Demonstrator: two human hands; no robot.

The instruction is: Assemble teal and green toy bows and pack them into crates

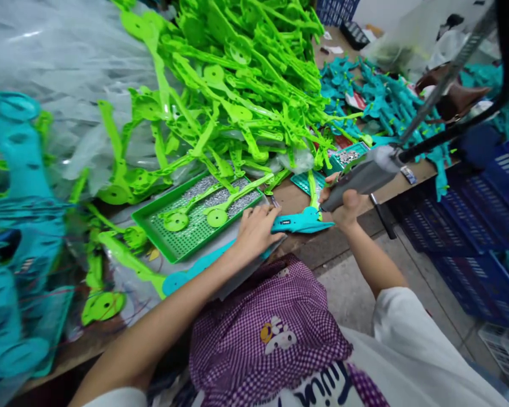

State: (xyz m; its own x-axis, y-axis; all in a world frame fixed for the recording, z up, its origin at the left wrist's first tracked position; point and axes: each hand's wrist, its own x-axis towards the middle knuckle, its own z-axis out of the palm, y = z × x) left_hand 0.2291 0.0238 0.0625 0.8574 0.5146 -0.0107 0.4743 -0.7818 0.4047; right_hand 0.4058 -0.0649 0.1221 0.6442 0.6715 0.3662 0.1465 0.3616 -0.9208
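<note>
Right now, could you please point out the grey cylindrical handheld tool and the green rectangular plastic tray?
Grey cylindrical handheld tool (371, 178): head view, on its body.
Green rectangular plastic tray (184, 241): head view, on its perforated floor.

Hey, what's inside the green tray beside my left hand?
The green tray holds many small silvery pieces, too small to identify, and at least two lime-green parts with round ends. Whatever lies beneath those is covered, so I can't see it.

Two hands (258, 229), one power tool (365, 180), one apron (246, 322)
</note>
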